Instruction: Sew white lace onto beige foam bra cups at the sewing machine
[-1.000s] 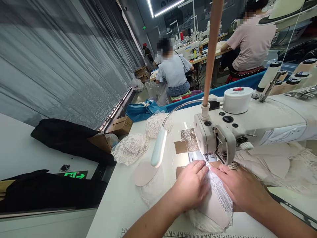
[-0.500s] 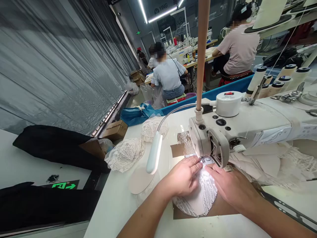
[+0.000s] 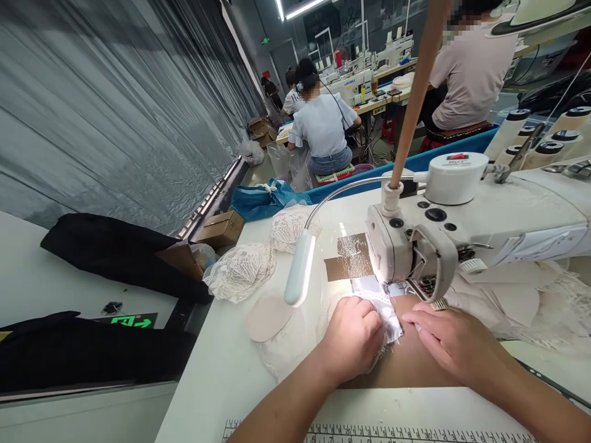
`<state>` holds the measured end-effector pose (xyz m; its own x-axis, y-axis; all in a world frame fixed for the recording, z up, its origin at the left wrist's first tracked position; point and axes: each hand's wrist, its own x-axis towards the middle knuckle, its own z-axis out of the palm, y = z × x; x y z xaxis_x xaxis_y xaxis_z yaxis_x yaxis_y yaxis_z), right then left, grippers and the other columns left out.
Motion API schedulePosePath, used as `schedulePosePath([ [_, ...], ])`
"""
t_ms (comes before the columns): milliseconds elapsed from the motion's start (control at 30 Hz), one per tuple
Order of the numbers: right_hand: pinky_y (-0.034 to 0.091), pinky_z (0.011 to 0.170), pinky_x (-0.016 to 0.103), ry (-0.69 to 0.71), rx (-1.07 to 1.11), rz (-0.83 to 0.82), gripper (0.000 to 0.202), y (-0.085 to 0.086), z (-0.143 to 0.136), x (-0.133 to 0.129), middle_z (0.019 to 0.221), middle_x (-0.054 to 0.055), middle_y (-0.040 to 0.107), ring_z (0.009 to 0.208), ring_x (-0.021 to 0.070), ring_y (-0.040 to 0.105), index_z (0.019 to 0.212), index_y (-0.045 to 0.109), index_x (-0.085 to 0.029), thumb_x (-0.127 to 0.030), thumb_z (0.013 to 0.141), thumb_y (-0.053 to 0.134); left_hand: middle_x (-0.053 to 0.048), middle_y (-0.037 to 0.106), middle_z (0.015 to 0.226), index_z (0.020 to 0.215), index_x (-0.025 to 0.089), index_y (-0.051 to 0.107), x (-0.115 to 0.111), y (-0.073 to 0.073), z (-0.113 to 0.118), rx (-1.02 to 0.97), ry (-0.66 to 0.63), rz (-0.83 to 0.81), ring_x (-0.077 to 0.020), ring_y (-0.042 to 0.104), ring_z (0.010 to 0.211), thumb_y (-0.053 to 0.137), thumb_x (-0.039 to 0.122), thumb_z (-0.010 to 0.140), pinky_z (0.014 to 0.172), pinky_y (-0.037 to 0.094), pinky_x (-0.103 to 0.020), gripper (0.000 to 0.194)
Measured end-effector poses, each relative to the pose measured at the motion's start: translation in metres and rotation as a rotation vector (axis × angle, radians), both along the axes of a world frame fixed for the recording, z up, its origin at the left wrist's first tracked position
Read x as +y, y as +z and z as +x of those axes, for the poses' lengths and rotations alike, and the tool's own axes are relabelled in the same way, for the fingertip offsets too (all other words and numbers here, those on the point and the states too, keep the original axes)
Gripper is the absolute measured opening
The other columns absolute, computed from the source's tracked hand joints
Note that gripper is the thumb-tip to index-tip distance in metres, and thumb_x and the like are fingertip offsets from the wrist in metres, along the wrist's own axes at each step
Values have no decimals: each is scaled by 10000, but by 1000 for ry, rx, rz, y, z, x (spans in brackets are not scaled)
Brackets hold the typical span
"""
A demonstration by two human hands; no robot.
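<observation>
My left hand (image 3: 354,335) is closed on a white lace cup piece (image 3: 391,320), which is bunched up and partly hidden under the fingers. The piece lies just in front of the sewing machine's (image 3: 392,246) needle area. My right hand (image 3: 450,338) rests on the brown plate (image 3: 401,360) to the right of the lace, apart from it. Its fingers are stretched out towards the machine, with nothing visible in them.
A lit lamp (image 3: 298,271) on a bendy neck hangs left of the machine. Lace cups (image 3: 242,271) and a beige oval pad (image 3: 268,317) lie on the white table. Fabric pieces (image 3: 512,301) are piled at right. Thread cones (image 3: 508,132) stand behind. Co-workers (image 3: 321,123) sit beyond.
My left hand has closed on the lace piece and drawn it left, away from the needle, folding it. My right hand has come off the lace to the right. The camera view has shifted.
</observation>
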<state>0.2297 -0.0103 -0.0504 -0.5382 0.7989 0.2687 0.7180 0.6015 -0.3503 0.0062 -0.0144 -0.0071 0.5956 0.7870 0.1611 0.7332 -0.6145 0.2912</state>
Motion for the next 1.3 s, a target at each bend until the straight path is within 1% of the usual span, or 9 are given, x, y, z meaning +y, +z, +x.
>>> schedulePosePath([
  [133, 477, 657, 329, -19, 31, -6, 318, 0, 0, -2, 818, 45, 684, 758, 202, 633, 1009, 640, -239, -150, 911, 351, -59, 582, 769, 715, 168, 527, 1, -8, -3, -77, -50, -2, -172, 491, 715, 462, 168, 850, 682, 403, -306, 150],
  [267, 443, 643, 305, 100, 41, 8, 336, 3, -2, -3, 903, 35, 682, 737, 171, 617, 1149, 590, -241, -130, 922, 369, -58, 575, 780, 733, 173, 511, 2, -6, -8, -94, -67, -44, -175, 485, 728, 458, 167, 847, 691, 407, -305, 127],
  [367, 388, 613, 308, 208, -27, -7, 355, 8, -4, -5, 854, 33, 626, 741, 184, 578, 1079, 611, -234, -70, 883, 364, -58, 583, 804, 777, 177, 508, 2, -2, -11, -134, -55, -96, -184, 504, 761, 446, 173, 849, 728, 424, -317, 96],
  [467, 335, 590, 312, 229, -85, 2, 331, 12, -3, -7, 779, 31, 571, 696, 188, 513, 991, 630, -209, -56, 873, 360, -63, 600, 851, 852, 175, 513, 2, 2, -14, -207, -20, -164, -190, 529, 805, 405, 177, 873, 776, 441, -328, 110],
  [533, 317, 585, 311, 250, -80, 12, 334, 12, -1, -8, 763, 29, 557, 682, 187, 483, 1012, 629, -206, -57, 875, 364, -59, 606, 867, 864, 175, 517, 3, 4, -16, -225, -16, -187, -186, 537, 822, 398, 186, 892, 795, 445, -327, 123],
  [667, 333, 620, 318, 296, -39, 34, 341, 11, 4, -10, 798, 47, 577, 723, 199, 484, 1015, 632, -204, -50, 855, 374, -60, 615, 913, 868, 169, 571, 3, 4, -18, -136, -104, -142, -183, 544, 864, 471, 201, 888, 825, 435, -327, 107],
  [833, 349, 622, 321, 306, -56, 35, 329, 12, 6, -13, 849, 65, 602, 749, 210, 515, 998, 633, -202, -57, 855, 375, -52, 607, 904, 1058, 201, 635, 0, 1, -14, 13, -223, -35, -181, 508, 829, 498, 228, 910, 807, 404, -340, 203],
  [1033, 370, 646, 324, 306, -37, 23, 326, 13, 6, -12, 833, 48, 599, 746, 206, 520, 1021, 627, -210, -60, 824, 413, -51, 579, 887, 1216, 231, 575, -6, 1, -8, 103, -238, -14, -189, 478, 811, 486, 253, 937, 815, 379, -351, 294],
  [1300, 347, 622, 327, 293, -34, 24, 320, 12, 6, -12, 786, 36, 585, 714, 204, 500, 1006, 633, -215, -66, 822, 418, -53, 568, 855, 1247, 207, 565, -11, 2, -8, 111, -248, -26, -195, 464, 784, 483, 219, 918, 827, 366, -366, 339],
])
